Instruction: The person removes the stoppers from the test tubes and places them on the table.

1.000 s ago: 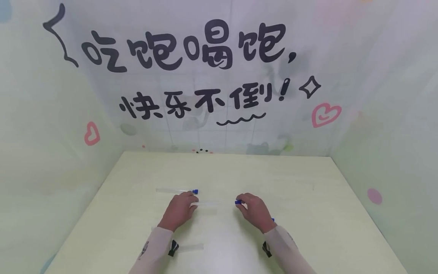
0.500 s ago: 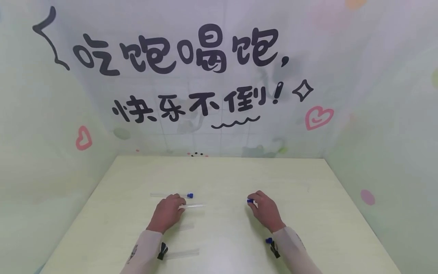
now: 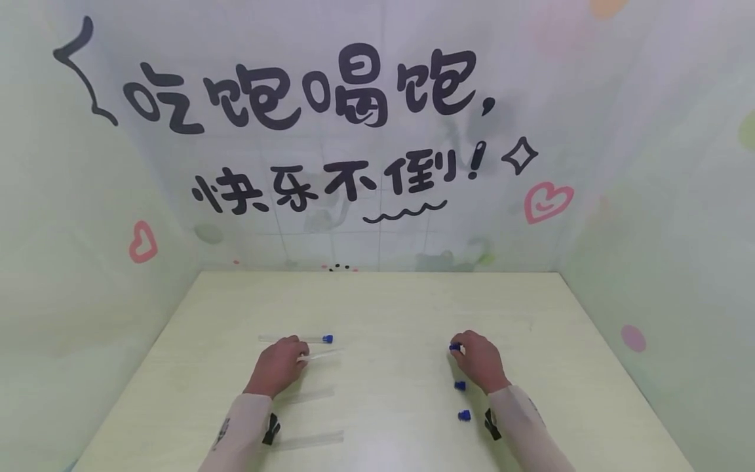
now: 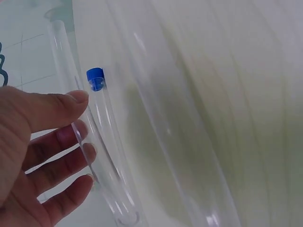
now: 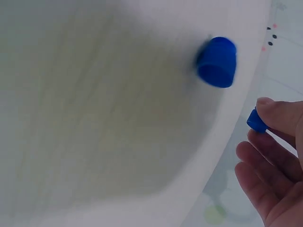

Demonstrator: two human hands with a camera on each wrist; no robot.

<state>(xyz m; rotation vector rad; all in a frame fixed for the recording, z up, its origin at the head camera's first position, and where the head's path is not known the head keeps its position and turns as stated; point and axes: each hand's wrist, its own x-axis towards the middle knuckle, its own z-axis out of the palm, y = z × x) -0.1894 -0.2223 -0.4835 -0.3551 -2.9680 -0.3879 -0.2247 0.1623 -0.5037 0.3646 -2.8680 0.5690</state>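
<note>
My left hand point(image 3: 278, 364) pinches a clear, uncapped test tube point(image 4: 61, 52) between thumb and fingertips, its far end pointing right in the head view. Behind that hand, a test tube with a blue cap point(image 3: 328, 339) lies on the table. Two more clear tubes lie nearer, an upper one point(image 3: 315, 395) and a lower one point(image 3: 312, 438), both partly covered by the left hand or sleeve. My right hand point(image 3: 480, 360) pinches a small blue cap point(image 5: 256, 122) between thumb and index finger, other fingers loosely bent. Two loose blue caps, a farther one point(image 3: 460, 385) and a nearer one point(image 3: 464, 415), lie beside the right wrist.
The pale table point(image 3: 395, 314) is bordered by printed cloth walls at the back and both sides. The back wall point(image 3: 377, 236) carries large dark lettering. A black clip shows at each sleeve, the left clip point(image 3: 271, 429) and the right clip point(image 3: 492, 425).
The hands have drawn apart, the left going left with its tube and the right going right with the cap. Two loose caps beside the right wrist are now uncovered. The view shifted slightly.
</note>
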